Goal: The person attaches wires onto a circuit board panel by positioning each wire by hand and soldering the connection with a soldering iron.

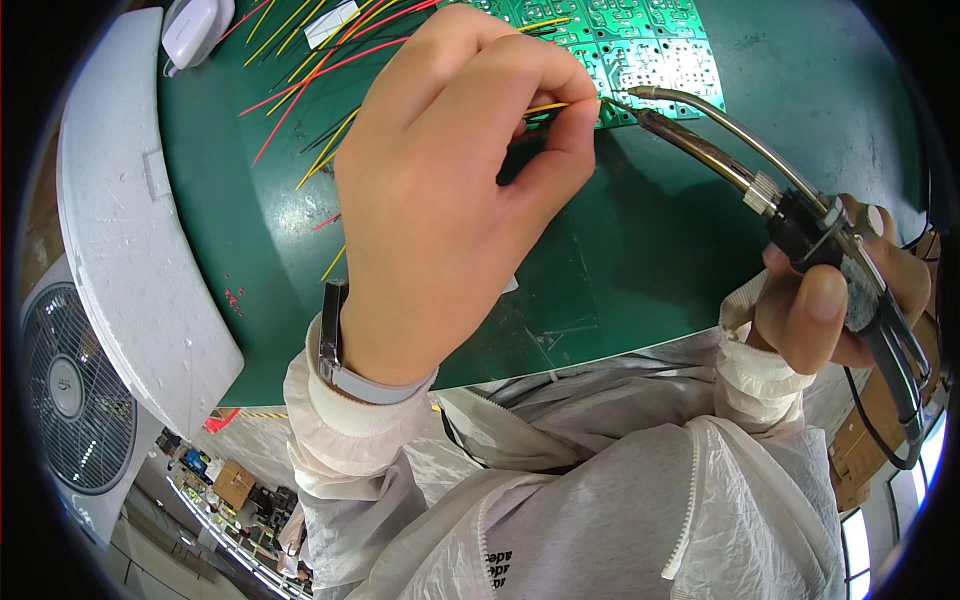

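Observation:
My left hand (450,180) is closed, its thumb and forefinger pinching a thin yellow wire (548,107) whose end reaches the edge of a green circuit board panel (675,62). In my right hand (830,290) is a soldering iron (700,150) with a curved metal tube running along its top. The iron's tip points left and lies close to the wire's end at the board; whether they touch is too small to tell. Several red, yellow and black wires (325,72) stretch out left of the board, partly hidden behind my left hand.
Under the work is a green table mat (560,290). A long white foam piece (130,230) lines its left side, with a grey fan (70,385) beyond. At the far left sits a small white device (195,30). Tiny red scraps (233,296) dot the mat. The iron's black cable (868,425) hangs at the right.

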`<action>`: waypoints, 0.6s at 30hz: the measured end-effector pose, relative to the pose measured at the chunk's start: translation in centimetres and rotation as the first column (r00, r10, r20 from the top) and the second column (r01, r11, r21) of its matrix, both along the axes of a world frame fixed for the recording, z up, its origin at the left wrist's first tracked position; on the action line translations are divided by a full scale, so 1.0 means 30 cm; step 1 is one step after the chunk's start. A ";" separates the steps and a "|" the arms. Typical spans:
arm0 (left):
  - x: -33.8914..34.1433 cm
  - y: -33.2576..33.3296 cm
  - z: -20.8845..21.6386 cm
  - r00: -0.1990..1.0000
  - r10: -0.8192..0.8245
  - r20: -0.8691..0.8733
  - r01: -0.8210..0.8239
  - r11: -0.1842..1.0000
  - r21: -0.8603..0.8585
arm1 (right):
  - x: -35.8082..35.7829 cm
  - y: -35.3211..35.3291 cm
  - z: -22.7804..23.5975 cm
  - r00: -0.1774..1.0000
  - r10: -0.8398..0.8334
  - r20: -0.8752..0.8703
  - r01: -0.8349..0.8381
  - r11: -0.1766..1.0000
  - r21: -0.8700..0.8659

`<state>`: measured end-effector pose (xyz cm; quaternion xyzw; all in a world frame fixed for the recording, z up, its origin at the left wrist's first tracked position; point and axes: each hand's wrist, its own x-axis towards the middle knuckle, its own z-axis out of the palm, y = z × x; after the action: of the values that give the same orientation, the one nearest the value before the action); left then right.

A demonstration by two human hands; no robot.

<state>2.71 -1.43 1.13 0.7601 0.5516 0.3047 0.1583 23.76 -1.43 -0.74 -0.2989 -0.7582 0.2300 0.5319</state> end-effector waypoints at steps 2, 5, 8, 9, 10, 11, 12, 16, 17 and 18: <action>-0.002 -0.003 0.003 1.000 0.002 -0.017 -0.002 1.000 0.007 | 0.029 0.026 0.025 0.981 0.194 0.032 -0.190 0.976 -0.104; 0.010 -0.021 -0.039 0.934 0.124 0.335 -0.141 0.990 0.026 | 0.000 0.000 0.008 0.999 0.037 0.035 -0.036 0.999 -0.019; 0.003 -0.006 -0.014 0.983 0.070 0.168 -0.074 0.997 0.019 | -0.006 -0.003 0.008 0.998 -0.039 0.055 0.040 0.999 -0.014; 0.001 0.000 -0.006 1.000 0.006 -0.008 -0.006 1.000 0.004 | -0.027 -0.011 0.002 0.994 -0.106 0.018 0.106 0.994 -0.007; 0.003 -0.007 -0.011 1.000 0.007 -0.010 -0.007 1.000 0.005 | -0.020 -0.005 -0.002 0.994 -0.104 0.016 0.104 0.995 -0.006; 0.008 -0.017 -0.024 0.984 0.084 0.156 -0.086 0.996 0.008 | -0.005 0.008 -0.009 1.000 -0.015 -0.021 0.015 1.000 0.004; 0.010 -0.022 -0.030 0.936 0.155 0.317 -0.163 0.987 -0.002 | 0.002 0.015 -0.012 0.996 0.074 -0.056 -0.073 0.997 0.019; -0.009 -0.010 -0.031 0.996 0.021 0.086 -0.029 0.995 0.097 | -0.019 0.007 -0.007 0.995 0.054 -0.081 -0.052 0.998 0.020; 0.003 -0.017 -0.036 0.974 0.066 0.215 -0.081 0.995 0.063 | -0.036 -0.006 -0.008 0.996 -0.038 -0.076 0.039 0.999 0.017; 0.008 -0.022 -0.037 0.934 0.112 0.339 -0.127 0.992 0.022 | -0.045 -0.013 -0.007 0.989 -0.130 -0.071 0.131 0.991 0.014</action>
<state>2.95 -2.08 0.02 0.6649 0.5549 0.4513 0.2151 22.40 -1.82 -0.97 -0.3346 -0.7199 0.1982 0.5748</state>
